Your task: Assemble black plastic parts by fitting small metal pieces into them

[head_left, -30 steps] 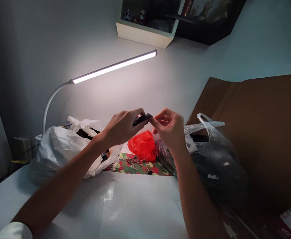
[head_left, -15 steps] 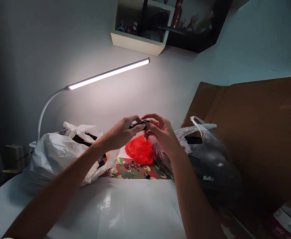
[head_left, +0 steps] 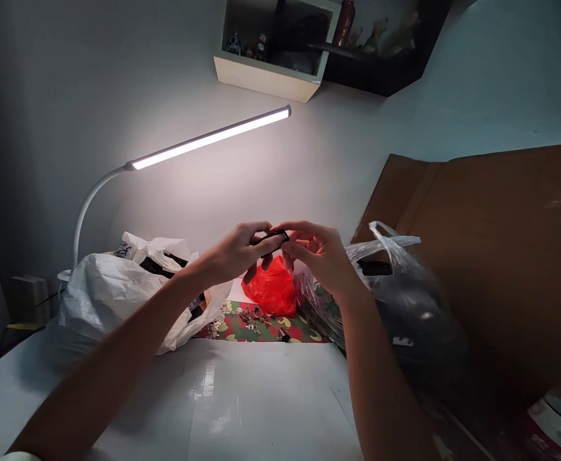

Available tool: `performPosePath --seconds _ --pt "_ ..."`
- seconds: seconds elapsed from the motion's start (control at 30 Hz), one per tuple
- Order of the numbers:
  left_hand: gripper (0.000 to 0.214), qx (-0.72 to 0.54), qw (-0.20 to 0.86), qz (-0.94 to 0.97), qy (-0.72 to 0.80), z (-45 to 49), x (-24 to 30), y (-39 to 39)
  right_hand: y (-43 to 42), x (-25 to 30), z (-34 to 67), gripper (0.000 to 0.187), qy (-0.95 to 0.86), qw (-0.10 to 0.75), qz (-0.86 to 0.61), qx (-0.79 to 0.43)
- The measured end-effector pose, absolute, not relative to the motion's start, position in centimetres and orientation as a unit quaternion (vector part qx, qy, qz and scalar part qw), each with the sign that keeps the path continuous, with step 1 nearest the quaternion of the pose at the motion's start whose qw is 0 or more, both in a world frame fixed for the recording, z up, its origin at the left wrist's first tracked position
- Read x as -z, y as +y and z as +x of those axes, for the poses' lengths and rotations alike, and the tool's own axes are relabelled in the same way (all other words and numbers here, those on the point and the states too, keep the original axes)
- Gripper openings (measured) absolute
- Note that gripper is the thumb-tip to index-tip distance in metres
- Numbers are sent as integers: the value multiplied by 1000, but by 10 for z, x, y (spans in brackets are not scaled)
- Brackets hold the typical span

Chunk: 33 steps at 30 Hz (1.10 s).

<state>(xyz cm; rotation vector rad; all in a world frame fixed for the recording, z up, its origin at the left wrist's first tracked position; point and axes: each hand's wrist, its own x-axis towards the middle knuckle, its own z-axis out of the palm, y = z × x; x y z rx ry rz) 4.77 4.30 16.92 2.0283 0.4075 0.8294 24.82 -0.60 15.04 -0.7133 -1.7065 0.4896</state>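
Cardboard sheet (head_left: 501, 256) stands well right of the grip, white bag (head_left: 107, 294) sits lower left, red bag (head_left: 275, 289) just underneath. Left hand (head_left: 235, 253) and right hand (head_left: 323, 255) both pinch the small black piece (head_left: 271, 237) between fingertips, up off the worktop (head_left: 261, 397).

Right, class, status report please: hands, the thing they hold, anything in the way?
Left hand and right hand both pinch small black piece, above the table. Red bag below it, white bag left, clear bag right. Nothing blocking.

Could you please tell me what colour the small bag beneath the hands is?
The small bag is red; head view.
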Motion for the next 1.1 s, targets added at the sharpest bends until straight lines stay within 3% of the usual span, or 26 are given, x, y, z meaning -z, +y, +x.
performPosePath --seconds 0.5,1.1 --pt "27 -350 497 782 142 53 -167 44 -9 -152 248 25 -730 583 -290 -207" --pt "28 -409 424 797 135 52 -168 42 -11 -151 248 33 -729 582 -286 -222"
